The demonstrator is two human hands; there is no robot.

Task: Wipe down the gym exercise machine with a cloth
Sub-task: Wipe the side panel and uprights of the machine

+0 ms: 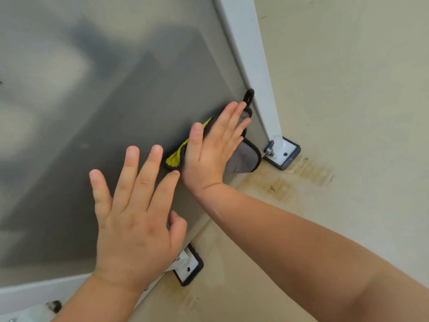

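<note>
The machine's frosted grey panel [97,108] fills the left and middle of the head view, framed by a white metal post [250,59]. A grey cloth [246,159] with black trim, a yellow patch and a black hanging loop lies flat against the panel's lower right corner. My right hand [213,145] presses it there with straight fingers. My left hand [137,217] rests flat on the bare panel lower down, fingers spread, touching no cloth.
Two white foot brackets with black pads, one [282,154] under the post and one [188,266] nearer me, sit bolted on the beige floor [348,112]. Brownish stains mark the floor beside the far bracket. A white lower frame rail [34,291] runs bottom left.
</note>
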